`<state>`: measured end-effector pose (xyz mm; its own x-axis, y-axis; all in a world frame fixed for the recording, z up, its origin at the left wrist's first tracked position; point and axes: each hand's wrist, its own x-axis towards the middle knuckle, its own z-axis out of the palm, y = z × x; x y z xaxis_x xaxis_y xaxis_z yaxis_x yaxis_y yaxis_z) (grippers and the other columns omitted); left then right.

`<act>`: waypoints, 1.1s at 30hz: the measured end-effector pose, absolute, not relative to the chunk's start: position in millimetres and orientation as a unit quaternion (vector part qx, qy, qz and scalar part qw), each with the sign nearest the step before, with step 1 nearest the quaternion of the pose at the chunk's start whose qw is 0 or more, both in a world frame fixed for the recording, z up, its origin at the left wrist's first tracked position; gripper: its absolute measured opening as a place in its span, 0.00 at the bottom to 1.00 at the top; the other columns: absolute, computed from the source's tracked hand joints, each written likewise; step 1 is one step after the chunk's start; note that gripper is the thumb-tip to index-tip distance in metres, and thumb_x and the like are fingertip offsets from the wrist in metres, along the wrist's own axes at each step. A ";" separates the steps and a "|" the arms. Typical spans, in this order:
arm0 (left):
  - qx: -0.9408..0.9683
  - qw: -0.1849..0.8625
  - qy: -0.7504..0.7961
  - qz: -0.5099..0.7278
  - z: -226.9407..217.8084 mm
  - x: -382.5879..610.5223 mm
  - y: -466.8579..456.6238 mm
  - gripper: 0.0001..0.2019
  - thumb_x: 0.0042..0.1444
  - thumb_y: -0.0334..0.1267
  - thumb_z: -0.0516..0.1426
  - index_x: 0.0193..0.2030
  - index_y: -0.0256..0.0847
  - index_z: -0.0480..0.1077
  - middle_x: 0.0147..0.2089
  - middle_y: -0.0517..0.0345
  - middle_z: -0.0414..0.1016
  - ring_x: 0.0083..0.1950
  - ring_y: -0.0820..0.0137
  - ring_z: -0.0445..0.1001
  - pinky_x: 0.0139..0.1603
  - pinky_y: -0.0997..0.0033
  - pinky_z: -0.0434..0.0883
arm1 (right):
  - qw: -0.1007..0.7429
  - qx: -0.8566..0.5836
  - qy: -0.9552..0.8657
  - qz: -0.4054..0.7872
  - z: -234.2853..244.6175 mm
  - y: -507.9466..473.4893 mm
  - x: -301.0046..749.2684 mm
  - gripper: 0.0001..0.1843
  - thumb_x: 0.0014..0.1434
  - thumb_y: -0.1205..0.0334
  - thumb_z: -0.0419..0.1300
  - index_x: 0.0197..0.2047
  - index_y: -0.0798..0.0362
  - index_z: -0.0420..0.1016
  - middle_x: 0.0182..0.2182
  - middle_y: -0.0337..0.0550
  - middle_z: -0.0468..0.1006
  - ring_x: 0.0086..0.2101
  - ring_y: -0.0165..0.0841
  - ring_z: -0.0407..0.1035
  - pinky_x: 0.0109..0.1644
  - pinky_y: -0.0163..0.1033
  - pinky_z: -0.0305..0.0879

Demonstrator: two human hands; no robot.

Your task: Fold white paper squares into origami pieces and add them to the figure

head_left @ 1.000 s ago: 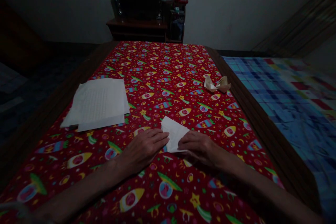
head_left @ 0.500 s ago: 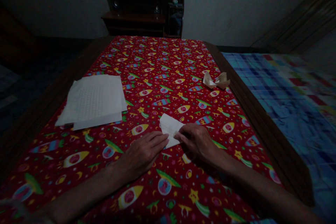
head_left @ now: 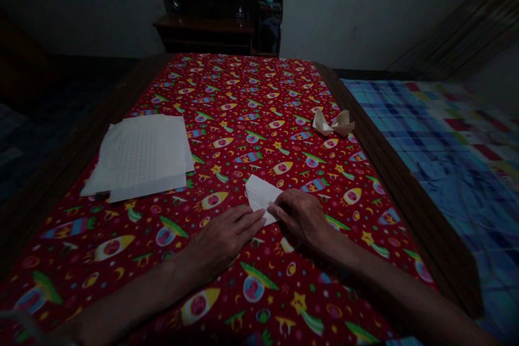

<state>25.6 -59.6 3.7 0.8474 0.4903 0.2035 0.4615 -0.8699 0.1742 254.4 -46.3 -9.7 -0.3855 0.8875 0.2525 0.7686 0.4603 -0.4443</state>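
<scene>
Right hand (head_left: 302,219) curled over folded white paper (head_left: 257,194) toward the near edge of the red tablecloth (head_left: 259,92), grip unclear; left hand (head_left: 221,243) lies open against the paper, not grasping.

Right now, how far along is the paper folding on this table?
Done: two folded paper pieces lie toward the right edge of the red printed cloth. In hand: a folded white sheet sits under the right hand, beside the left hand. Left: the stack of white sheets lies flat, apparently unfolded.
</scene>
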 end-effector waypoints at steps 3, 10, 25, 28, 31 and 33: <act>0.961 0.057 0.249 0.108 5.2 27.3 -59.7 0.23 0.59 0.23 0.45 0.62 0.32 0.57 0.61 0.47 0.65 0.57 0.63 0.62 0.56 0.59 0.68 | 0.233 -0.497 -0.826 0.127 -10.2 -46.0 254.4 0.15 0.63 0.55 0.53 0.28 0.54 0.69 0.23 0.39 0.70 0.25 0.28 0.63 0.30 0.33 0.55; 0.960 0.075 0.250 0.102 6.1 29.2 -58.9 0.23 0.59 0.23 0.47 0.62 0.33 0.56 0.61 0.50 0.65 0.56 0.63 0.63 0.54 0.61 0.68 | 0.270 -0.487 -0.831 0.018 -1.6 -51.1 253.5 0.10 0.63 0.60 0.53 0.35 0.55 0.72 0.32 0.47 0.76 0.33 0.34 0.67 0.35 0.38 0.63; 0.963 0.081 0.239 0.091 3.6 23.1 -59.7 0.26 0.57 0.22 0.47 0.64 0.33 0.54 0.64 0.50 0.61 0.59 0.62 0.59 0.56 0.59 0.65 | 0.109 -0.391 -0.914 0.019 -1.5 -103.4 287.9 0.22 0.64 0.64 0.51 0.61 0.60 0.62 0.59 0.53 0.64 0.59 0.41 0.57 0.62 0.52 0.58; 0.965 0.073 0.235 0.090 4.9 25.1 -58.6 0.24 0.58 0.23 0.47 0.62 0.32 0.56 0.63 0.50 0.62 0.59 0.62 0.60 0.56 0.60 0.64 | 0.112 -0.388 -0.915 -0.002 -1.7 -101.6 279.8 0.22 0.64 0.64 0.51 0.59 0.62 0.64 0.58 0.56 0.66 0.58 0.43 0.59 0.62 0.53 0.59; 0.965 0.061 0.241 0.083 5.8 29.7 -52.8 0.24 0.58 0.24 0.48 0.62 0.33 0.56 0.62 0.50 0.63 0.57 0.61 0.61 0.54 0.61 0.65 | 0.129 -0.370 -0.920 -0.008 -5.6 -95.1 268.2 0.23 0.64 0.63 0.51 0.60 0.65 0.62 0.58 0.59 0.64 0.59 0.43 0.57 0.62 0.51 0.58; 0.964 0.054 0.250 0.071 6.1 31.9 -47.6 0.26 0.57 0.23 0.49 0.63 0.34 0.54 0.62 0.49 0.63 0.56 0.61 0.62 0.52 0.60 0.65 | 0.140 -0.355 -0.924 0.003 -7.7 -90.6 265.4 0.24 0.64 0.63 0.50 0.61 0.65 0.60 0.59 0.58 0.63 0.60 0.41 0.55 0.63 0.50 0.57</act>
<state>31.9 -47.6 6.1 0.8647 0.4902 0.1094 0.4748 -0.8689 0.1399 265.4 -90.6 -7.7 -0.7090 0.6571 0.2559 0.6554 0.7480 -0.1046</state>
